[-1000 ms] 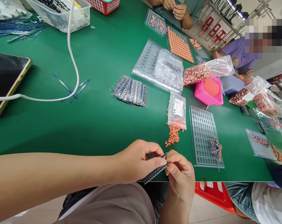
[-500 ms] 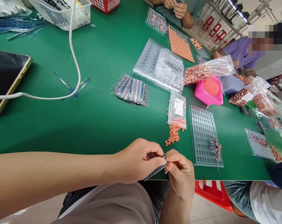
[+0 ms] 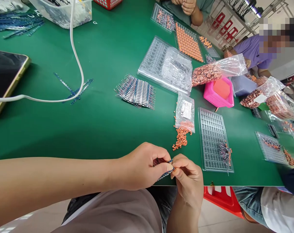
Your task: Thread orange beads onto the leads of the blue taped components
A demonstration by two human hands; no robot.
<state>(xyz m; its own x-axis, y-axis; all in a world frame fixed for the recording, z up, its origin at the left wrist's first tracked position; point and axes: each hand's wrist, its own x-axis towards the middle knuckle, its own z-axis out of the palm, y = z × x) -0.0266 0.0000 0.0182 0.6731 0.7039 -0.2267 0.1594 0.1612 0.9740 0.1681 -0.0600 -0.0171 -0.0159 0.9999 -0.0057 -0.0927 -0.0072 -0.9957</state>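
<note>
My left hand [image 3: 147, 168] is closed around a narrow strip of wire-leaded parts [image 3: 163, 175] with a blue edge, thumb and fingers pinching its end. Fingertips of my right hand [image 3: 189, 178] meet that end in a pinch, with a small orange piece [image 3: 174, 169] just visible between them. Both hands are over the table's near edge. Beyond them lies a pile of small orange rings [image 3: 180, 139], spilling from a labelled clear plastic bag [image 3: 185, 110]. To the right, a clear compartment tray [image 3: 212, 139] carries a cluster of wired orange parts [image 3: 225, 152].
A stack of similar strips [image 3: 136, 91] lies mid-table. Behind it are clear trays [image 3: 150, 61] and a pink basket [image 3: 217, 94]. A white cable [image 3: 76, 55] crosses the left side near a phone [image 3: 8, 74]. Other people sit at the far and right sides.
Less of the strip shows below my left hand than before. Both hands stay pinched together in nearly the same place. The view has shifted slightly.
</note>
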